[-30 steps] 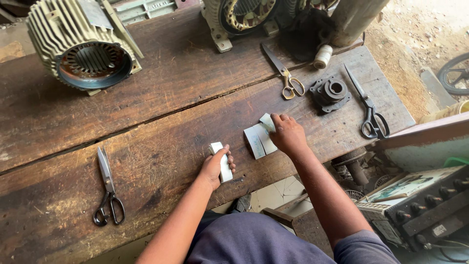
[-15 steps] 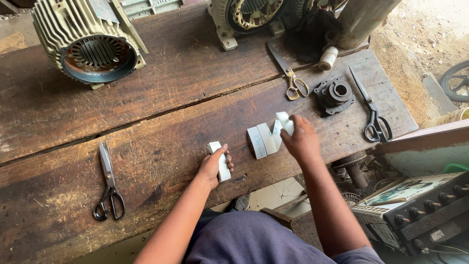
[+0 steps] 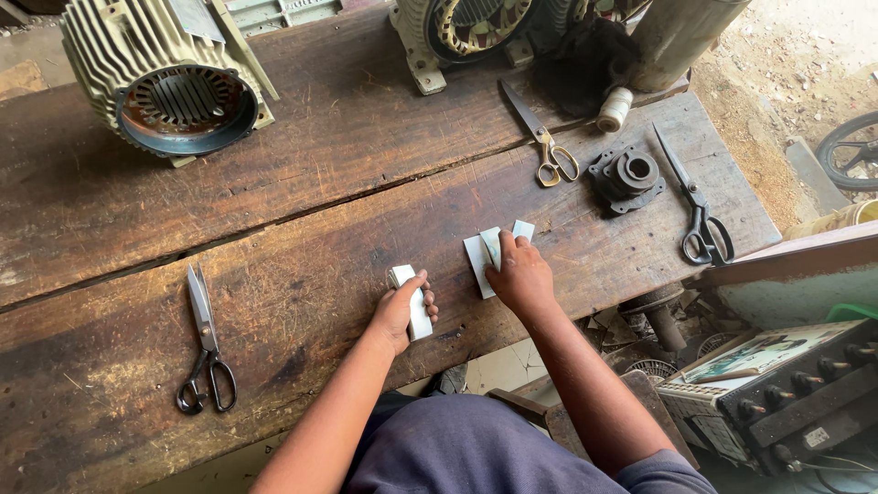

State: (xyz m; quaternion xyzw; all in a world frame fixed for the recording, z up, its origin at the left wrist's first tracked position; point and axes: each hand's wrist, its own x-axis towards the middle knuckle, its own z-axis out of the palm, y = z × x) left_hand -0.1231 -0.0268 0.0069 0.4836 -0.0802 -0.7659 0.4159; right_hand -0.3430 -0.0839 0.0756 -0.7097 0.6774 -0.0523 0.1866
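My left hand (image 3: 399, 313) grips a small folded white paper strip (image 3: 413, 302) against the wooden workbench (image 3: 302, 265), near its front edge. My right hand (image 3: 518, 274) presses down on a little stack of white paper pieces (image 3: 483, 254) lying flat on the bench, a short way to the right of the left hand. One piece sticks out past the fingertips. The palm hides the lower part of the stack.
Black-handled scissors (image 3: 205, 343) lie at front left, gold-handled scissors (image 3: 543, 142) at the back, and black scissors (image 3: 697, 206) at right. A black bearing housing (image 3: 627, 176) and two motor stators (image 3: 174, 82) (image 3: 466, 23) sit further back. A device with knobs (image 3: 777, 393) stands below right.
My right hand lifted a paper piece, then came back down onto the stack and now presses it flat. The left hand stayed on its folded strip.
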